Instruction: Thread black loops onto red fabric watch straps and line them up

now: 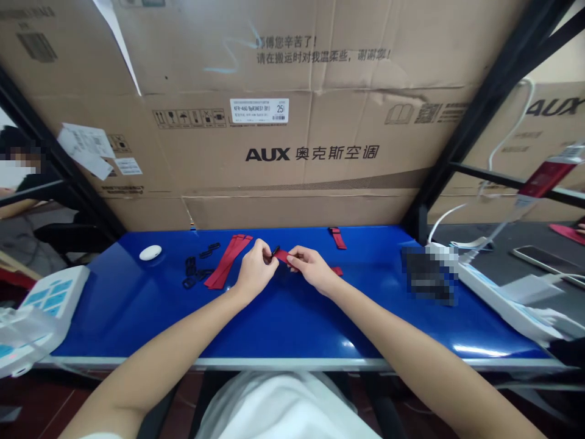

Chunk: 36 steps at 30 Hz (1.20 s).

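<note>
Both my hands meet over the middle of a blue table (283, 317). My left hand (256, 268) pinches a small black buckle ring (275, 251) at its fingertips. My right hand (307, 266) grips a red strap (284, 256), whose far end (337, 271) shows beyond the wrist. The buckle sits right at the strap's near end. To the left lie a bundle of red straps (227, 261) and several loose black buckle rings (197, 268). One finished-looking red strap (338, 238) lies at the back.
A white oval object (150, 252) rests at the table's back left. Large cardboard boxes (292, 122) wall off the back. White power strips (507, 299) and cables lie at right, a phone (542, 259) beyond. A white and light-blue box (41, 308) sits at left. Another person (18, 164) is at far left.
</note>
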Motion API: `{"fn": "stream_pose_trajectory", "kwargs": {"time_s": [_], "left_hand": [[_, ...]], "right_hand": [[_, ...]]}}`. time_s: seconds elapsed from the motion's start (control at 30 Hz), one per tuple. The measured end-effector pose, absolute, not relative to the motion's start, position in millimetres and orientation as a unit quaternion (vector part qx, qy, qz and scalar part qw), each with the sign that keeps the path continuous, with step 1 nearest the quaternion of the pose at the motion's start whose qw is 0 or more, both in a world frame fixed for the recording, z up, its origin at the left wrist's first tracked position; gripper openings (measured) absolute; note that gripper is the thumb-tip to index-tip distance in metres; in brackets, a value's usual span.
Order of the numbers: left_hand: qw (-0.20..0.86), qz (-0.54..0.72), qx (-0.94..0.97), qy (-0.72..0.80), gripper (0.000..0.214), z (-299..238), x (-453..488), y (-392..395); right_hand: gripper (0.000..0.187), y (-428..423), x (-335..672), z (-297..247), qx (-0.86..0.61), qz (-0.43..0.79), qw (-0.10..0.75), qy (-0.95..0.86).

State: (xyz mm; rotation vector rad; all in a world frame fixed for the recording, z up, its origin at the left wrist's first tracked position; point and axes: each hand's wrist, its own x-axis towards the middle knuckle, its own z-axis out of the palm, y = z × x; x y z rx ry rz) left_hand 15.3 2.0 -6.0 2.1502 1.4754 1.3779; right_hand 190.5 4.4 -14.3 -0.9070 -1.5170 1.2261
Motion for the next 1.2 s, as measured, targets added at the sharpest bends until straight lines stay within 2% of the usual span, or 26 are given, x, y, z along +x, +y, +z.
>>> {"fn": "stream_pose_trajectory", "kwargs": {"time_s": [0.3,0.53,0.73,0.93,1.0,1.1,1.2], "left_hand": [[0.083,0.458,0.733,0.496,0.021,-5,15,1],[0.027,0.426,0.783,0.452,0.017,-15,18,-1],[-0.037,0.375,0.841,0.389,0.017,-19,18,-1],[0.012,0.327,0.894,0.307,0.006,-10,15,-3],[0.018,0.358,0.873,0.331,0.009,0,6,4],[0.001,0.422,0.789,0.447,0.011,15,-27,24],[-0.039,0.392,0.710,0.583,0.015,22,-80,50]], "right_hand": [[0.026,3,189,-14,-0.385,0.524,0.465,-0.600],[0.027,3,188,-15,-0.387,0.550,0.482,-0.562],[0.040,0,184,-17,-0.379,0.591,0.484,-0.523],[0.025,5,192,-19,-0.365,0.561,0.483,-0.565],[0.022,8,197,-18,-0.361,0.574,0.497,-0.541],[0.020,11,202,-15,-0.367,0.587,0.512,-0.509],[0.021,13,203,-14,-0.369,0.594,0.519,-0.492]]}}
